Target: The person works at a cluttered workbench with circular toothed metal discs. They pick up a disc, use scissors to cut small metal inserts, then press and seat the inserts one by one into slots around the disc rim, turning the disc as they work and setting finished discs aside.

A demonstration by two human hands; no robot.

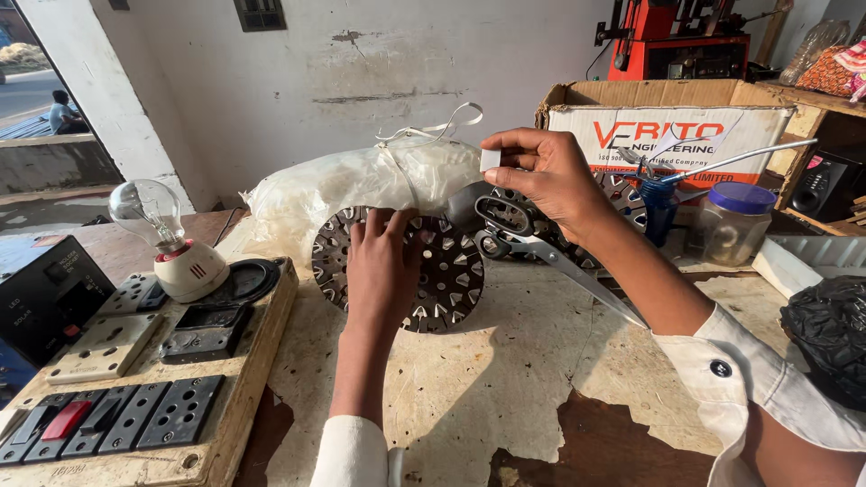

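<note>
Left hand [383, 261] flat, open on slotted metal disc [406, 271]; right hand [541, 176] pinching small white strip [490, 160], scissors [541, 243] hooked on fingers.

The tabletop [505, 379] is covered in worn, torn pale sheeting (bare brown wood shows at the bottom centre). On it lie a round slotted metal disc [442, 271] at centre, a wooden switchboard [135, 379] lower left, a stuffed plastic bag [343, 185] behind, and a blue-lidded jar [732, 221] at right.
</note>
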